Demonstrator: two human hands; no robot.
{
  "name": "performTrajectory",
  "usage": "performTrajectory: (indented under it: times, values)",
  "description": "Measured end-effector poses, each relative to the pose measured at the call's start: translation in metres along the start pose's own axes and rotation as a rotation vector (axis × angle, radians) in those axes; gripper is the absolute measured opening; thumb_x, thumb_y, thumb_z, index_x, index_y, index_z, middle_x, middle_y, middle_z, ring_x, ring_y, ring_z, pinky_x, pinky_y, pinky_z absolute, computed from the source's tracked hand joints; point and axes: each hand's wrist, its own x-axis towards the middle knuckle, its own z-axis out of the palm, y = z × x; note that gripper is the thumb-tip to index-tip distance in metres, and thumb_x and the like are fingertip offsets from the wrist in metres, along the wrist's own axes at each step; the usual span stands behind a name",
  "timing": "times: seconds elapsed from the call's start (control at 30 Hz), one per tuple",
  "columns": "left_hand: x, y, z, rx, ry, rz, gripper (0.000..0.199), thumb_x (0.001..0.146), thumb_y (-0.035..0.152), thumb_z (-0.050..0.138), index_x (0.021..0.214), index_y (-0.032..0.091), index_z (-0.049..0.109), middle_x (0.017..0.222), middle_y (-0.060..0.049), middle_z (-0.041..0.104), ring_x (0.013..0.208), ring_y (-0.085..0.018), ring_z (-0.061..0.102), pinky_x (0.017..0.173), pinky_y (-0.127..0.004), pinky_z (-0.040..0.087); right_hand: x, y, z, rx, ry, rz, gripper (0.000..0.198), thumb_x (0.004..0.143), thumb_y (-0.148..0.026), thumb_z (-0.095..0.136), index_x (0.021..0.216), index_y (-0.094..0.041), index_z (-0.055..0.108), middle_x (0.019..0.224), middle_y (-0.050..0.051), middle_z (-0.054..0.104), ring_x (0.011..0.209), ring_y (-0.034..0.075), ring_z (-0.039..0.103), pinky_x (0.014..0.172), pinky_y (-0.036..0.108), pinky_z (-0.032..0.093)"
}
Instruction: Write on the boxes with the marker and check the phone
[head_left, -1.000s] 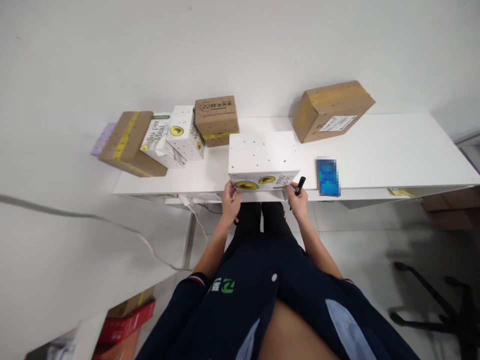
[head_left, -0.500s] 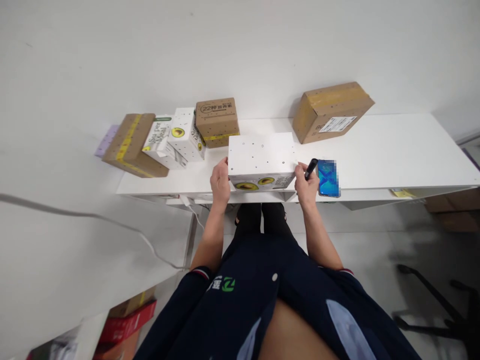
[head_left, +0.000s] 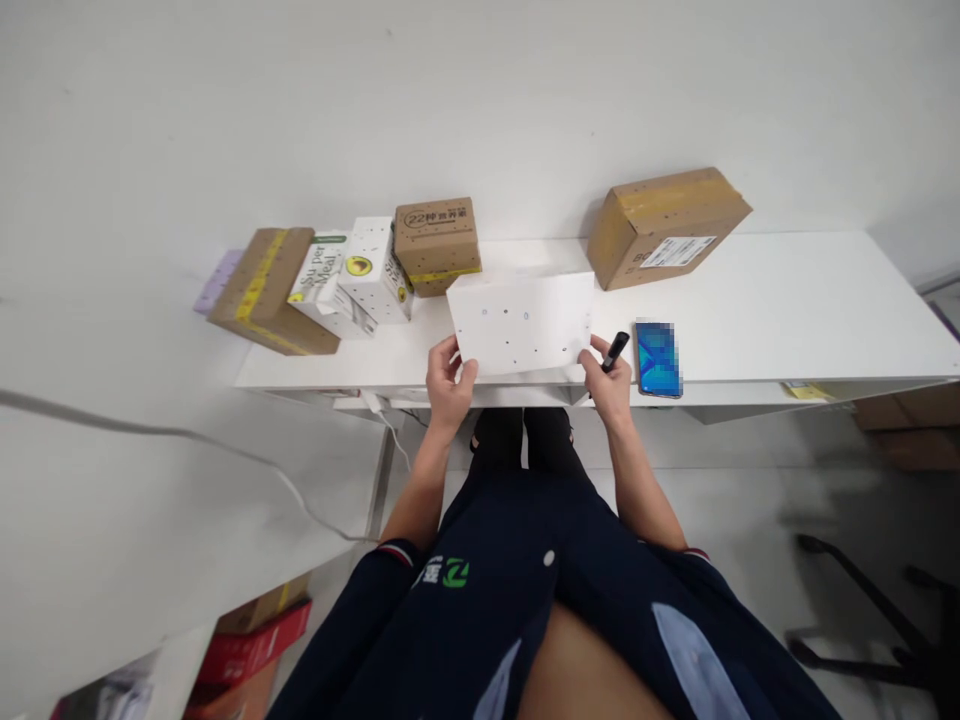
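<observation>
A white cardboard box (head_left: 525, 325) with small drawn marks on its face is held between both hands over the front of the desk. My left hand (head_left: 450, 385) grips its left lower corner, thumb on the marked face. At the right lower corner, my right hand (head_left: 606, 385) holds the box and also keeps a black marker pen (head_left: 616, 350) between its fingers, the pen pointing up and away. The box is tilted so that its blank marked face turns toward me; its printed side is hidden.
Left on the white desk (head_left: 795, 300) stand a taped brown box (head_left: 262, 290), two white printed boxes (head_left: 319, 280) (head_left: 373, 270) and a small brown box (head_left: 436, 245). A larger brown box (head_left: 667, 230) is back right. A phone (head_left: 658, 360) lies right of my right hand.
The white box has been tipped toward me, so its printed avocado side has gone out of sight. My left thumb has moved onto the marked face, and the marker leans slightly lower.
</observation>
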Motion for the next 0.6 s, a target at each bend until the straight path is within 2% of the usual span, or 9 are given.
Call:
performTrajectory:
  times: [0.2,0.3,0.37,0.43,0.5,0.6]
  values:
    - [-0.017,-0.020,0.007,0.100,0.069,-0.117,0.041,0.081,0.026,0.062,0.119,0.021,0.048,0.118,-0.011,0.062,0.109,-0.020,0.063,0.097,-0.041,0.053,-0.005,0.030,-0.001,0.003,0.012,0.097,0.051,0.070,-0.039,0.067,0.113,-0.012,0.070,0.046,-0.010,0.042,0.044,0.009,0.033,0.048,0.025,0.030]
    - [-0.020,-0.017,0.007,0.115,0.074,-0.136,0.057,0.077,0.023,0.062,0.130,0.023,0.041,0.129,-0.014,0.055,0.110,-0.022,0.062,0.091,-0.040,0.055,-0.005,0.035,-0.007,0.050,0.020,0.128,0.048,0.071,-0.038,0.068,0.112,-0.012,0.069,0.044,-0.010,0.042,0.042,0.010,0.035,0.045,0.025,0.029]
    - [-0.021,-0.010,0.005,0.177,0.086,-0.065,0.067,0.075,0.022,0.062,0.137,0.025,0.037,0.137,-0.015,0.047,0.119,-0.025,0.057,0.095,-0.042,0.054,-0.002,0.029,-0.013,0.116,0.079,0.098,0.042,0.073,-0.038,0.065,0.108,-0.014,0.068,0.045,-0.009,0.042,0.041,0.010,0.036,0.044,0.025,0.030]
    - [-0.022,-0.001,0.005,0.289,0.103,0.082,0.067,0.073,0.024,0.064,0.136,0.024,0.042,0.140,-0.015,0.044,0.130,-0.029,0.048,0.105,-0.048,0.047,0.000,0.016,-0.021,0.207,0.179,0.021,0.032,0.076,-0.039,0.061,0.099,-0.017,0.066,0.052,-0.007,0.047,0.039,0.008,0.034,0.043,0.024,0.030]
    - [-0.023,0.007,0.007,0.393,0.081,0.240,0.055,0.073,0.028,0.066,0.126,0.022,0.054,0.137,-0.014,0.046,0.136,-0.034,0.040,0.114,-0.054,0.035,0.003,-0.003,-0.029,0.301,0.269,-0.093,0.027,0.081,-0.043,0.056,0.091,-0.019,0.063,0.067,-0.003,0.056,0.040,0.006,0.037,0.043,0.024,0.033]
    - [-0.021,0.017,0.017,0.457,-0.049,0.356,0.032,0.076,0.034,0.069,0.106,0.023,0.068,0.125,-0.012,0.057,0.136,-0.037,0.039,0.118,-0.058,0.025,0.003,-0.031,-0.037,0.332,0.310,-0.299,0.039,0.089,-0.056,0.043,0.089,-0.021,0.060,0.087,0.003,0.061,0.055,0.010,0.055,0.051,0.027,0.045]
